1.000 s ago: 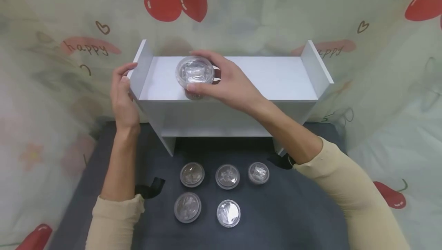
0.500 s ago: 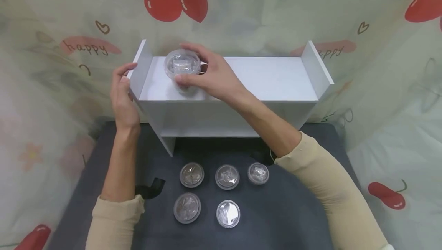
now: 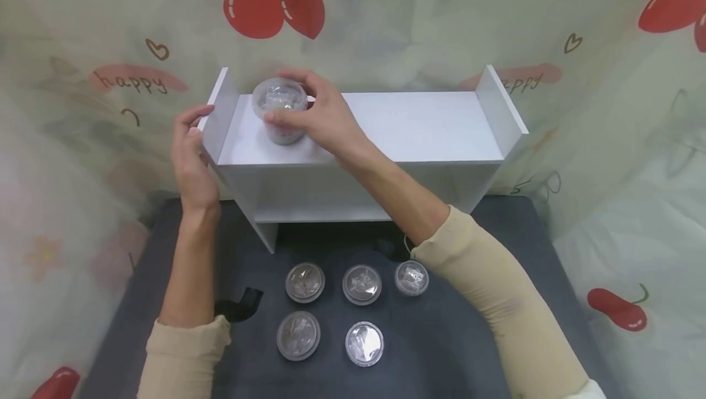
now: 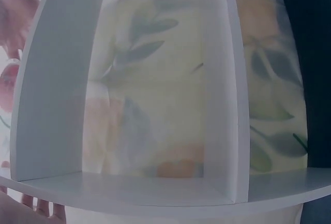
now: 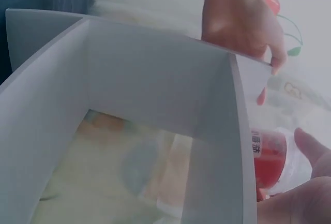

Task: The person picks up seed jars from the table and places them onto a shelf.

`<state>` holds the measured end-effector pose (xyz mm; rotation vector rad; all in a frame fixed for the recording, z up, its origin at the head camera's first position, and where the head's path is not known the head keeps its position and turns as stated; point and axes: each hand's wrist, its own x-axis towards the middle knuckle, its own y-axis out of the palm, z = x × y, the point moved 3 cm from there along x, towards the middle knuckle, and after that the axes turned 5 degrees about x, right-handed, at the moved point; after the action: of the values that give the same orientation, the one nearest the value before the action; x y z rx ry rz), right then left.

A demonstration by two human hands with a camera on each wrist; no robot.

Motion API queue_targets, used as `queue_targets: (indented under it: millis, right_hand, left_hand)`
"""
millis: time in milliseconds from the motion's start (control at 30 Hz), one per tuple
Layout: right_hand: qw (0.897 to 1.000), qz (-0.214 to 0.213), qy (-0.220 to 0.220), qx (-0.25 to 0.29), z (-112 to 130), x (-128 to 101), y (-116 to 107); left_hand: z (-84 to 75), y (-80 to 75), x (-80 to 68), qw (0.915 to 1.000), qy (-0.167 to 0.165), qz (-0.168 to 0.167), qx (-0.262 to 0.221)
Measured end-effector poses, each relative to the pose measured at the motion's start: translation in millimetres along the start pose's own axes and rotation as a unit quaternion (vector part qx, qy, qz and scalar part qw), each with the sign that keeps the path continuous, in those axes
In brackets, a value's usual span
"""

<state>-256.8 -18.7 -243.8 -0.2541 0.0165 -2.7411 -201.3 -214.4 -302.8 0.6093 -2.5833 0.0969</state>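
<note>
Your right hand (image 3: 325, 114) is closed round a clear, round plastic cup with a lid (image 3: 279, 95), thumb on the near side of the rim and fingers behind; the right wrist view shows red low in the cup. Your left hand (image 3: 195, 160), well apart at the cup's 8 o'clock, is clamped on the upright white side panel (image 3: 220, 114) of a white two-tier shelf unit (image 3: 419, 126). The cup is over the top board, at 9 to 10 o'clock from its middle, near that panel; whether its base touches, you cannot tell. The step looks like settling it there, so lower it level, feel the whole base seat before loosening, and open your fingers evenly lest the rim drag. Bracing the panel should stop the unit shifting. From the cup, five round, clear-lidded tubs (image 3: 361, 285) sit between 5 and 6 o'clock on the dark tabletop (image 3: 436, 350).
</note>
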Motion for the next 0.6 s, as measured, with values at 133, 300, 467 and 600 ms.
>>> queue_targets:
  millis: [133,300,467,600]
  right_hand:
    - [1.000,-0.013,0.010,-0.017,-1.0,1.1,3.3]
    - [0.998,-0.022,0.023,-0.059,-0.3,2.9,8.9]
    - [0.996,-0.025,0.028,-0.084,-2.3,3.7,13.2]
    - [0.995,-0.034,0.016,-0.095,-4.7,4.2,15.5]
  left_hand:
    - [0.0,-0.1,0.8,1.0000,-0.006,0.001,-0.003]
    - [-0.6,0.9,2.9,0.9995,-0.011,-0.002,-0.031]
    - [0.3,1.4,2.4,0.9986,-0.018,-0.009,-0.048]
    - [1.4,1.3,2.7,0.9984,-0.017,-0.011,-0.053]
